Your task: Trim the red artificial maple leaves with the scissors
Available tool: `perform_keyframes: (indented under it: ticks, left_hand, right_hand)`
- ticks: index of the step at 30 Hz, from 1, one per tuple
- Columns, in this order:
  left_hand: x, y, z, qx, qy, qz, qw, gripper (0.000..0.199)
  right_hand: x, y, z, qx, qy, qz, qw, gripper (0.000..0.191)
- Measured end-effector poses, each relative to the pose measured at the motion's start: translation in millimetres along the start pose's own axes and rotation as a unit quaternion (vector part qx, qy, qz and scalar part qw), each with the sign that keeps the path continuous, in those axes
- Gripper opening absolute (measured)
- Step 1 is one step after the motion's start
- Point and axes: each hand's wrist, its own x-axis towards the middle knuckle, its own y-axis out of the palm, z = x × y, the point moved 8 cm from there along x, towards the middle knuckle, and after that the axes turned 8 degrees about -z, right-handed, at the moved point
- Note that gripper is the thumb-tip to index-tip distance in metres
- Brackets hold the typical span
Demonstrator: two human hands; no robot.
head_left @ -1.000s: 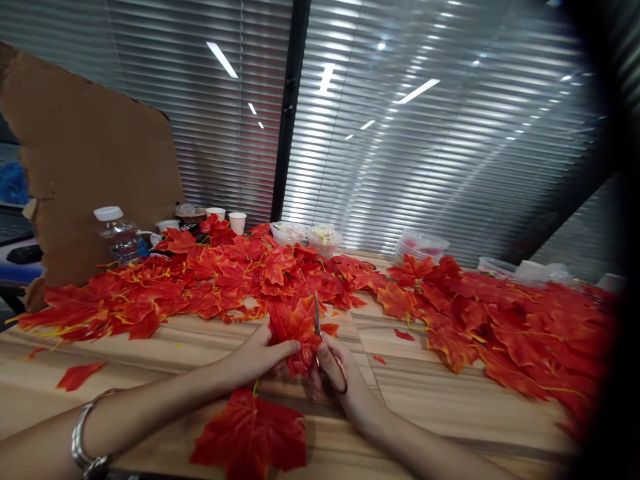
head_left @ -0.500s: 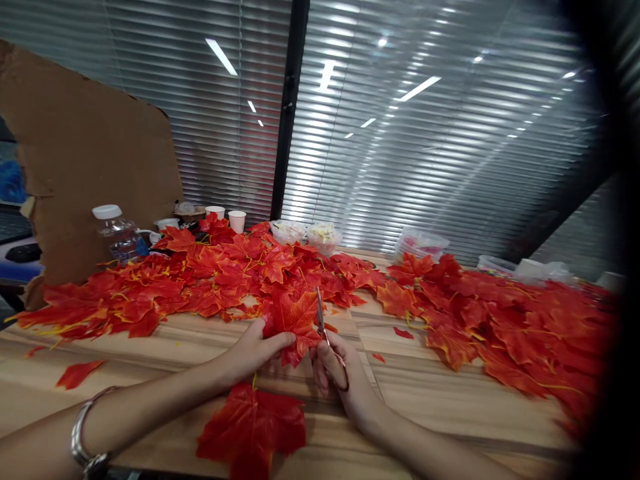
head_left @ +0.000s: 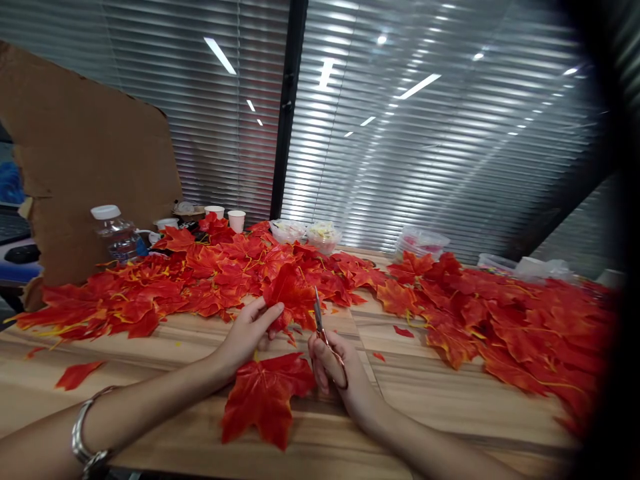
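Note:
Pinched between the thumb and fingers of my left hand (head_left: 253, 327) is a red maple leaf (head_left: 290, 293). A second, larger red leaf (head_left: 265, 393) hangs below that hand, above the table's front edge. My right hand (head_left: 333, 363) is closed round the rose-gold handles of a pair of scissors (head_left: 319, 317), whose blades point up and look closed. The blades stand just right of the held leaf. Behind both hands spreads a pile of red leaves (head_left: 215, 273) with yellow stems.
More leaves (head_left: 505, 320) cover the right of the wooden table (head_left: 425, 407). A water bottle (head_left: 117, 237), paper cups (head_left: 237, 221) and plastic bowls (head_left: 324, 235) stand at the back. Cardboard (head_left: 95, 147) rises at the left. Small red scraps lie about.
My left hand has moved slightly up and left with its leaf, away from the scissors. The hanging leaf has swung right and up. My right hand has barely moved.

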Motion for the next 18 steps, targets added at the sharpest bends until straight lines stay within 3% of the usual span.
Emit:
perform_keyframes:
  ticks: [10, 18]
  left_hand:
    - [-6, -2.2, -15, -0.013, 0.045, -0.014, 0.999, 0.025]
    - [-9, -5.7, -23, -0.015, 0.046, -0.05, 0.998, 0.023]
  right_hand:
    - [2, 0, -8, -0.017, 0.04, 0.009, 0.999, 0.038]
    - [1, 6, -9, -0.03, 0.065, 0.038, 0.997, 0.039]
